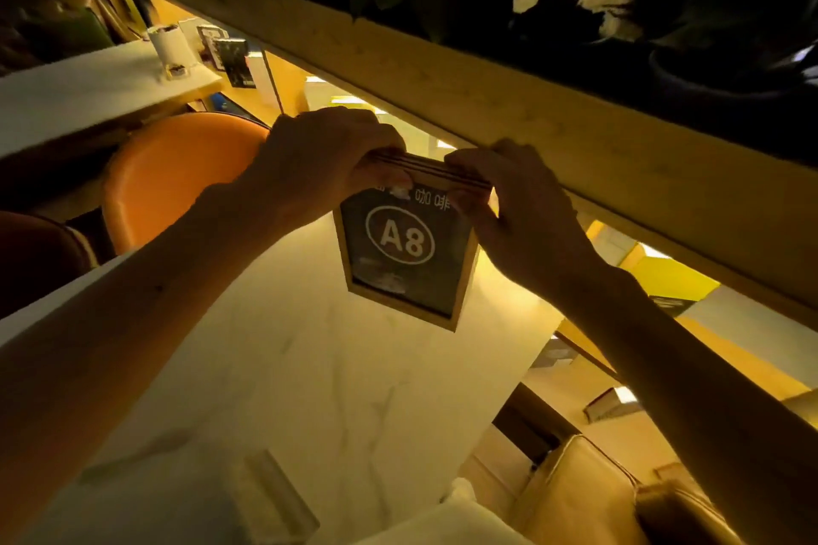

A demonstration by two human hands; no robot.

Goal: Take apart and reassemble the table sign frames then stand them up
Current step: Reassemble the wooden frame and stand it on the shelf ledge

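The table sign frame (405, 254) hangs above the pale marbled surface (310, 367), long axis running far to near, its dark "A8" card facing the camera. The left hand (329, 155) and right hand (526, 208) reach in from either side (forearms extended), each pinching the layered wooden far edge of the light-wood rectangular frame.

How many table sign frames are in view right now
2: the A8 sign frame held over the white table by the left hand and right hand; another sign frame on the far table. Others may be hidden.
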